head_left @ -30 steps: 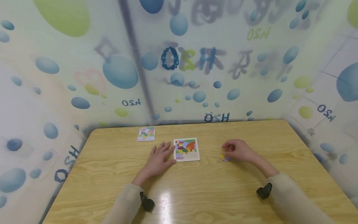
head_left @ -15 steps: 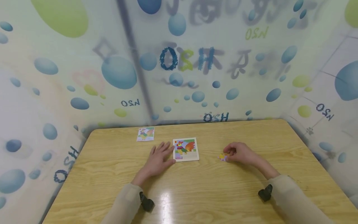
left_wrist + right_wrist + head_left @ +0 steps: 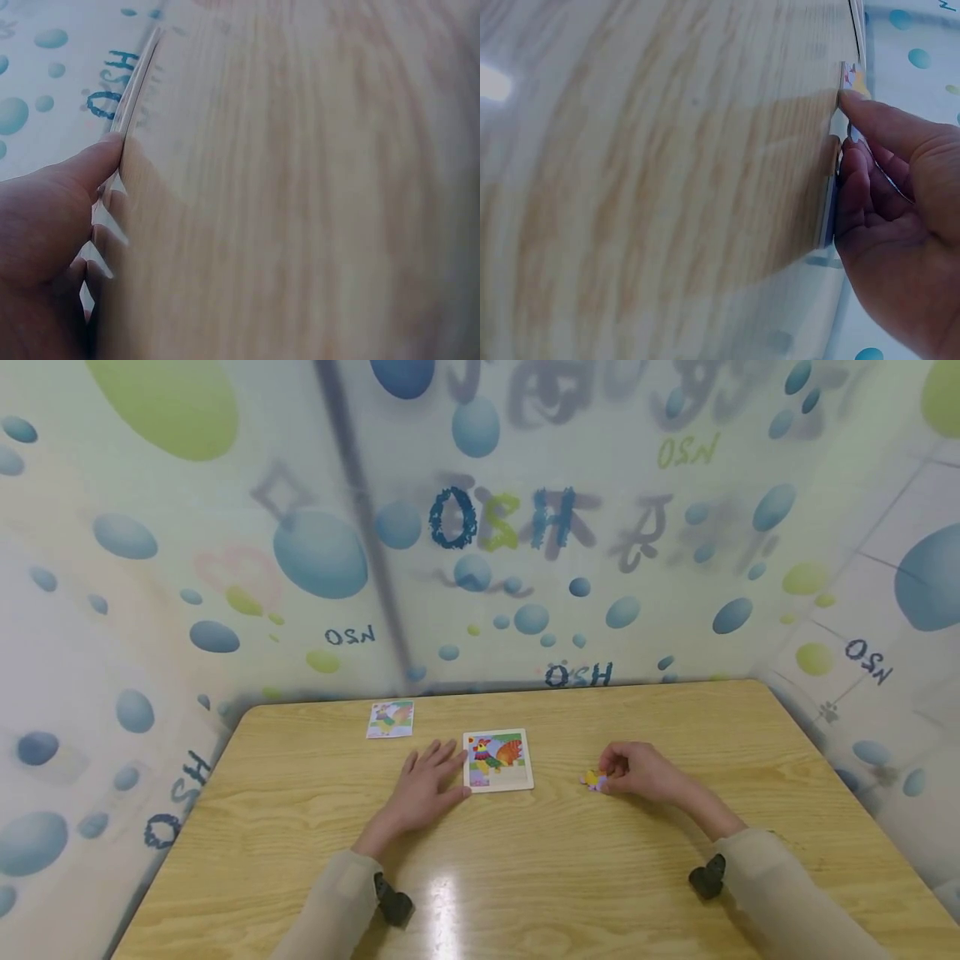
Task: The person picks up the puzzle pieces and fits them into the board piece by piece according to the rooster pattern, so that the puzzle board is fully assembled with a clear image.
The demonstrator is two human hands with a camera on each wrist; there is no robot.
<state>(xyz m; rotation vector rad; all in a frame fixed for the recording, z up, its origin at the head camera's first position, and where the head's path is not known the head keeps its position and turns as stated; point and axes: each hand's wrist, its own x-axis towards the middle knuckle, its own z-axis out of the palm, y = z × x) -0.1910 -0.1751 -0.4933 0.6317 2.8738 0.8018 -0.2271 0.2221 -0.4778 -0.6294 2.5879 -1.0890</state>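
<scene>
A square jigsaw puzzle point(image 3: 498, 760) with a colourful rooster and a pale frame lies mid-table; its lower right part is plain and pale. My left hand point(image 3: 429, 787) rests spread at its left side, the thumb at the lower left corner. In the left wrist view that thumb point(image 3: 101, 159) touches the frame's edge. To the right of the puzzle, my right hand point(image 3: 641, 770) pinches a yellow and purple puzzle piece point(image 3: 592, 780) between thumb and fingers, low over the table. In the right wrist view, another flat piece point(image 3: 827, 206) lies below the curled fingers, partly hidden by them.
A small picture card point(image 3: 391, 719) showing the same rooster lies near the table's back left. The wooden table point(image 3: 525, 877) ends at a patterned wall point(image 3: 480, 635) behind, with more wall at both sides.
My right hand has come down slightly, and the yellow and purple piece has shifted a little to the left with it. The left hand and the puzzle have stayed in place.
</scene>
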